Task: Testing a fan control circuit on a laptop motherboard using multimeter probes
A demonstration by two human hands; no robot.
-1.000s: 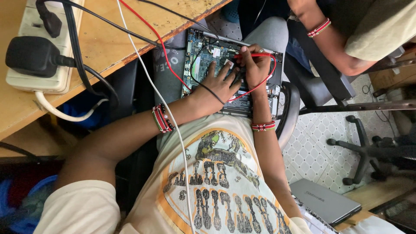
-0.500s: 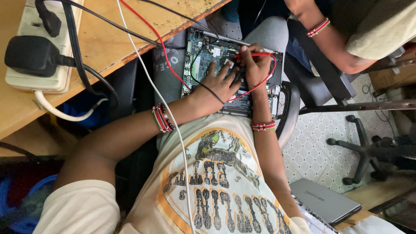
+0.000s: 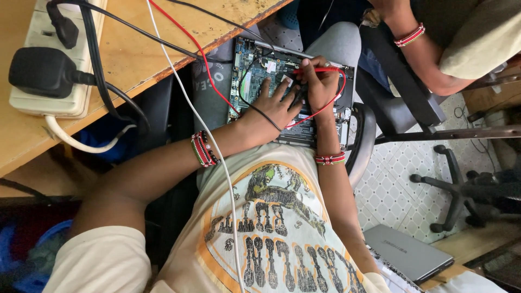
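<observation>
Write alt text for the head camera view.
A person's right hand presses a red probe onto an opened laptop's circuit board on their lap, the left hand flat beside it. A power strip sits on the wooden desk.

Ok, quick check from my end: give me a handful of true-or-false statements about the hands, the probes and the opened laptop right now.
1. The right hand holds a red probe. True.
2. The left hand rests with spread fingers on the opened laptop. True.
3. The opened laptop sits on the wooden table. False: it lies on the person's lap, beside the table's edge.
4. The power strip has nothing plugged in. False: a black plug sits in it.
</observation>
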